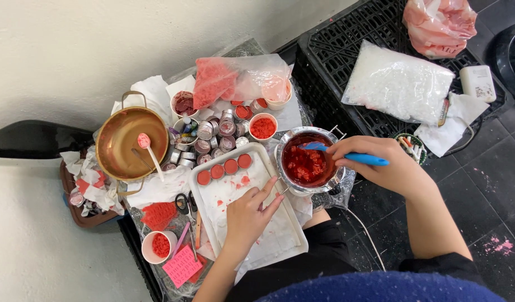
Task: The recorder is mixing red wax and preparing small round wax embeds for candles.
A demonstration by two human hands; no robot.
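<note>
My right hand (380, 165) grips a blue-handled spatula (361, 158) whose tip dips into a steel pot (336, 178) of chunky red wax (303, 165). My left hand (249, 215) rests flat, fingers spread, on a white tray (212, 215), its fingertips close to the pot's rim. Along the tray's far edge stand several small round tins (224, 168) filled with red wax. Red drips mark the tray's lining.
A copper pan (123, 148) holding a spoon sits left. Empty tins (212, 134), cups of red bits (263, 127) (159, 246), scissors (183, 204) and a bag of red wax (235, 78) crowd the surface. A bag of white flakes (397, 84) lies on a black crate.
</note>
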